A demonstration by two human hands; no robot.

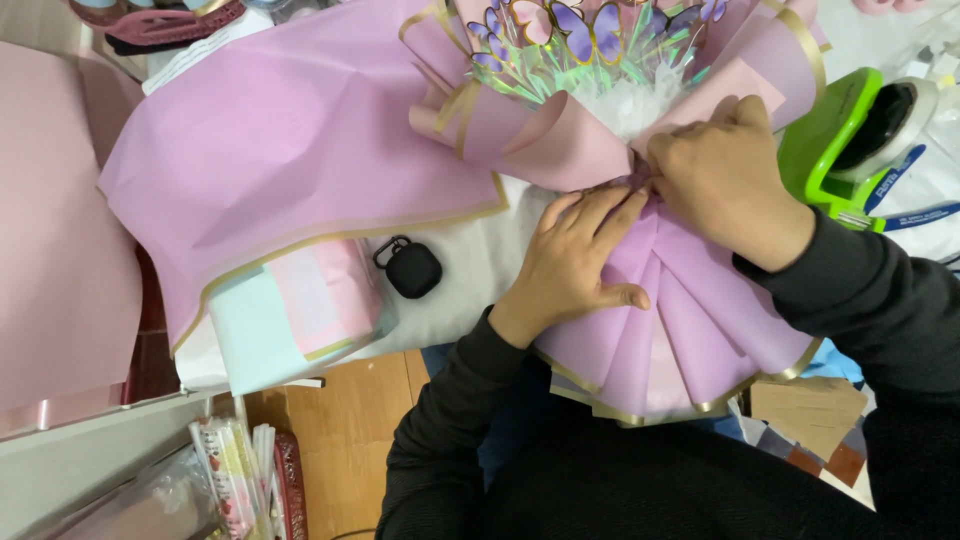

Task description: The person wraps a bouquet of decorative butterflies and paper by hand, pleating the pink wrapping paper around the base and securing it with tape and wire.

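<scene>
pleated pink wrapping (pixel 680 330) fans toward the frame's bottom, the bouquet (pixel 600 110) running upward. left hand (pixel 575 262) lies flat, fingers together, on the pleats; right hand (pixel 725 180) pinches the gathered neck. butterfly toppers (pixel 570 30) are cut off at the top edge.

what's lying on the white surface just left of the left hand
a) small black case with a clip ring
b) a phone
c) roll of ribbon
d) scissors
a: a small black case with a clip ring lies on the white surface beside the left hand, which presses on the pink wrapping paper.
</scene>
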